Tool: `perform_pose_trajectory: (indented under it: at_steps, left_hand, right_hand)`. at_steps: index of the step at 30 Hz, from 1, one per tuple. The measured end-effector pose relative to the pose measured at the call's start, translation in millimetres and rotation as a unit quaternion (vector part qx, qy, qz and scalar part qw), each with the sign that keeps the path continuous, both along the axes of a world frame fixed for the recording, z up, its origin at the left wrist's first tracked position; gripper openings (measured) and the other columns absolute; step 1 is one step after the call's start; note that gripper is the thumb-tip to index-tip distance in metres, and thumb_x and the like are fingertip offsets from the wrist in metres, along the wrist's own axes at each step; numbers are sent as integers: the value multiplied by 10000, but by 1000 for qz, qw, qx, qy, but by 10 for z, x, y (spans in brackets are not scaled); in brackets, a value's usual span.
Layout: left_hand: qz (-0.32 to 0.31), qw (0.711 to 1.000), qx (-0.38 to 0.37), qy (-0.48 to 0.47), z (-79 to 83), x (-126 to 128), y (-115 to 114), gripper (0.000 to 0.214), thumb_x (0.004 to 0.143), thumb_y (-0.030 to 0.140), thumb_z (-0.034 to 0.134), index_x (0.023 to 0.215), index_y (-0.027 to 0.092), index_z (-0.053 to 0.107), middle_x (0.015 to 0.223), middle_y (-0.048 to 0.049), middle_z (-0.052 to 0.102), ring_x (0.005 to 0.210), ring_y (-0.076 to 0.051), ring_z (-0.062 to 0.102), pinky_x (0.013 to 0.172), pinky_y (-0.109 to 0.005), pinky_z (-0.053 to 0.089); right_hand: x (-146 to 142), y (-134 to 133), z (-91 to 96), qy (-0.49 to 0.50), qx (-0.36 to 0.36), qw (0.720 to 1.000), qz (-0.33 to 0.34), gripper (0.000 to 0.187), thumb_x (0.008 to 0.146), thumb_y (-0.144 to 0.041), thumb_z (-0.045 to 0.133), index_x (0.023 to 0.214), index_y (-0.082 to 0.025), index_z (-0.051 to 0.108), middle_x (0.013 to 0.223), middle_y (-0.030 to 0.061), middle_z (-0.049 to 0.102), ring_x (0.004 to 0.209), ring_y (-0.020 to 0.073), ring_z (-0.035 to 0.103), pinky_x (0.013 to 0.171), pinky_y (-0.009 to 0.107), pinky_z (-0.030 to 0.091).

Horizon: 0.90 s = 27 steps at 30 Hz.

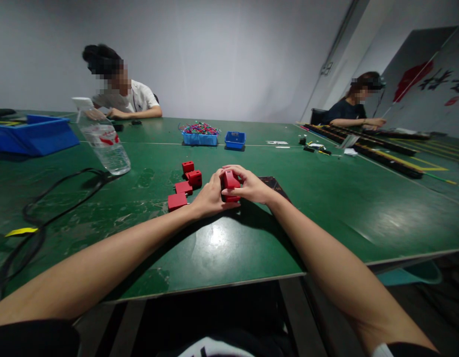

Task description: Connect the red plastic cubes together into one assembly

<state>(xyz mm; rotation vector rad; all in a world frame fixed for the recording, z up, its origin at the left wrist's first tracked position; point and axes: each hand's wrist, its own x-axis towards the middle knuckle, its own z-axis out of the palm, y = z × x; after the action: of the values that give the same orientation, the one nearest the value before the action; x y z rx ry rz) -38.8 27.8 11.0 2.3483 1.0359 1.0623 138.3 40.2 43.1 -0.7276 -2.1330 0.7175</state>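
Both my hands meet above the table in front of me around a red power adapter. My left hand has its fingers wrapped about the left side of it. From the right, my right hand pinches it between thumb and fingers. More red shows just below the thumb, and I cannot tell whether that is the same block or a second one. Left of my hands, several red power adapters lie in a loose row, some with metal prongs showing. A dark flat panel lies partly hidden behind my right hand.
A tilted water bottle and a black cable are at left, near a large blue bin. Farther back are a blue tray of coloured wires and a small blue box. Two people sit across the green table.
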Motion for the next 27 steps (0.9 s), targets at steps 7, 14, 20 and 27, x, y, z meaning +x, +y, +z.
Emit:
perform_pose_trajectory:
  at_steps: [7, 14, 20, 27]
  left_hand:
    - [-7, 1000, -8, -7, 5, 2, -4, 1031, 600, 461, 813, 1411, 140, 262, 1403, -199, 391, 1310, -367, 429, 1078, -531, 391]
    - [0, 1000, -9, -8, 0, 5, 1, 1082, 589, 462, 827, 1429, 163, 213, 1379, -180, 422, 1280, -343, 469, 1058, -510, 421]
    - [-15, 1000, 2, -21, 0, 1, 2, 1047, 597, 450, 827, 1418, 184, 234, 1361, -165, 439, 1257, -331, 492, 1052, -513, 431]
    - [-34, 998, 45, -19, -22, 0, 20, 1060, 614, 408, 832, 1439, 215, 196, 1445, -166, 344, 1339, -328, 406, 1127, -516, 353]
  right_hand:
    - [-7, -24, 26, -4, 2, 1000, -13, 546, 670, -346, 790, 1151, -173, 598, 1296, 133, 520, 1229, 245, 502, 1074, 409, 371]
    - [-34, -55, 24, 30, -64, 997, -10, 608, 642, -347, 798, 1161, -178, 531, 1274, 106, 520, 1132, 225, 553, 1019, 401, 432]
    - [-50, -109, 68, 44, -125, 991, 10, 620, 645, -332, 798, 1162, -168, 497, 1176, 87, 548, 1002, 195, 585, 941, 381, 483]
    - [-105, -154, 79, 118, -217, 969, -13, 697, 730, -379, 741, 1303, -225, 374, 1201, 68, 548, 1036, 177, 585, 961, 359, 480]
